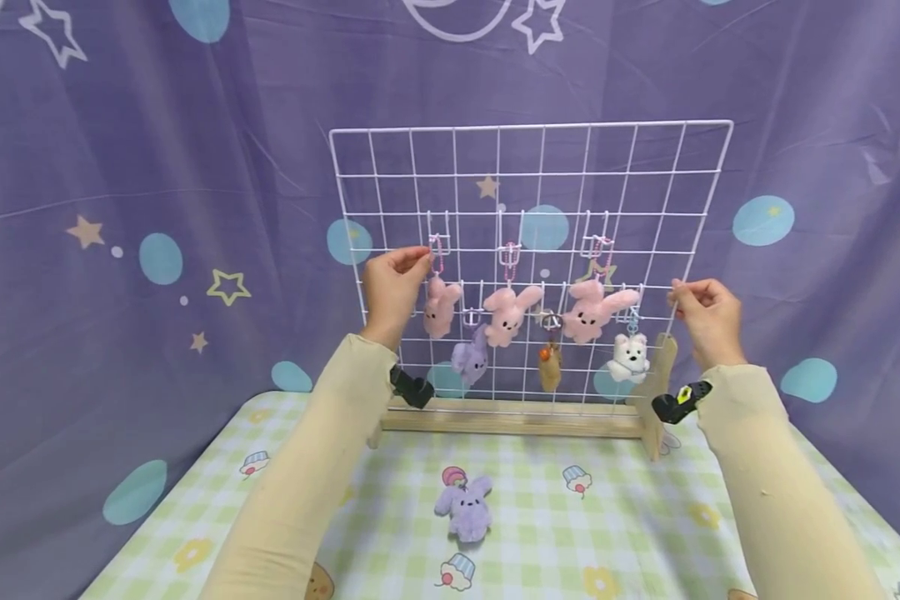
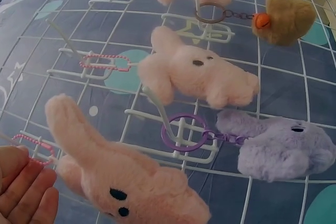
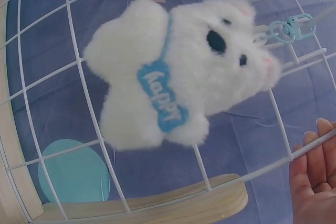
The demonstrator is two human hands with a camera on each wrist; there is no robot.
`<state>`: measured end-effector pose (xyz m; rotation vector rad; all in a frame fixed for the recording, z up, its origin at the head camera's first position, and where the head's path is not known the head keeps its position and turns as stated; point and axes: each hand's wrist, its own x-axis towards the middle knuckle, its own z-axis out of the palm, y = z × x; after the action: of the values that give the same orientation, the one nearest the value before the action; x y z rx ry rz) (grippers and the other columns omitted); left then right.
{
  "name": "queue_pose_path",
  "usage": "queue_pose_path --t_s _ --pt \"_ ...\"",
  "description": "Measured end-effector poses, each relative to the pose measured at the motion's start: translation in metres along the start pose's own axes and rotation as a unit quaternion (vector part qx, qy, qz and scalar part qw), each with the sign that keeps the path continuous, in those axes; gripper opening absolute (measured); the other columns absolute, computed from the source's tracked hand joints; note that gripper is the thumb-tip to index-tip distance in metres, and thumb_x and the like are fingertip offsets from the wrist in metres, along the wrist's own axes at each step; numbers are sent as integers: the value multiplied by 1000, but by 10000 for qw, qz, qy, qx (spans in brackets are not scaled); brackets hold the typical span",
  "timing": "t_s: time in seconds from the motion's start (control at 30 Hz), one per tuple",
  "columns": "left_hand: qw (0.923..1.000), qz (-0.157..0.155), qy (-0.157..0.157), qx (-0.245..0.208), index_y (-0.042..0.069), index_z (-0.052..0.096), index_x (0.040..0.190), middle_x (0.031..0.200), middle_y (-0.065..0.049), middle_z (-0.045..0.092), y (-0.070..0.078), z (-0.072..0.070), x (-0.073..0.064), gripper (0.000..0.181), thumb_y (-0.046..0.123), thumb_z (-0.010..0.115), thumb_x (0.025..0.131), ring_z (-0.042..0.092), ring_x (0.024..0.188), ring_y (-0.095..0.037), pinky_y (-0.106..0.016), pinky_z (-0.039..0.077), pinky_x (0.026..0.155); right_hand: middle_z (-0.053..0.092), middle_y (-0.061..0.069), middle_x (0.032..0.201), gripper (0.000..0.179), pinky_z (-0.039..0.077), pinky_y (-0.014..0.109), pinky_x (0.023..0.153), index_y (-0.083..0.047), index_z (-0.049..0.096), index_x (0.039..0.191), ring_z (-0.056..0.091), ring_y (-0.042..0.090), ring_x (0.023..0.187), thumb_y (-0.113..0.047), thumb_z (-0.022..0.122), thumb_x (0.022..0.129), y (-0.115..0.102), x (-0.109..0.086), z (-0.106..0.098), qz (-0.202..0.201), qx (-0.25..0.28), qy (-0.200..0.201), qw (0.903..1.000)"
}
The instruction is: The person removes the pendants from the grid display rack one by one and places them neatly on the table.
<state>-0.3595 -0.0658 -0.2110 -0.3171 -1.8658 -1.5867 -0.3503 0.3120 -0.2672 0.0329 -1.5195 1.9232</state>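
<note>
My left hand [image 1: 393,290] pinches the pink bead chain [image 2: 34,139] of the leftmost pink bunny plush keychain [image 1: 441,308], which hangs by a white hook on the wire grid rack [image 1: 532,127]. On the opposite side, the fingers of my right hand [image 1: 711,321] grip the rack's right edge wire. Nearest to that hand dangles a white bear plush keychain [image 3: 220,56] wearing a blue "happy" tag. Two more pink bunnies [image 1: 508,317] hang along the upper row. Lower down are a purple bunny keychain [image 2: 289,145] and a brown plush keychain [image 2: 286,19] with an orange bell.
Another purple bunny plush [image 1: 468,510] lies on the checked tablecloth [image 1: 540,517] in front of the rack. The rack stands in a wooden base [image 1: 510,418]. Behind it hangs a purple curtain [image 1: 285,108] with stars and blue spots.
</note>
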Motion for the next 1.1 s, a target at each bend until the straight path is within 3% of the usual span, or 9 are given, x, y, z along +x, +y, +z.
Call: queue_pose_path --t_s 0.3,0.53,1.1 --pt "9994 -161 81 -294 -2 71 97 93 -17 71 0 0 4 17 10 69 85 64 75 -6 -16 50 65 65 -6 62 17 47 13 53 -7 56 73 58 5 56 -4 66 86 0 0 1 -20 59 -85 9999" --pt "9984 -4 162 -549 -4 71 95 89 -16 71 5 -3 7 17 10 70 85 63 71 -3 -16 50 66 65 -7 62 17 47 13 53 -8 56 73 58 4 56 -4 66 86 -1 0 2 -23 -5 -56 10000" --pt "9977 256 331 -529 -1 72 96 87 -12 71 22 -11 2 18 12 72 84 63 70 -5 -17 51 67 65 -6 63 17 47 13 53 -8 57 73 58 4 58 -4 66 86 0 0 0 19 36 -55 10000"
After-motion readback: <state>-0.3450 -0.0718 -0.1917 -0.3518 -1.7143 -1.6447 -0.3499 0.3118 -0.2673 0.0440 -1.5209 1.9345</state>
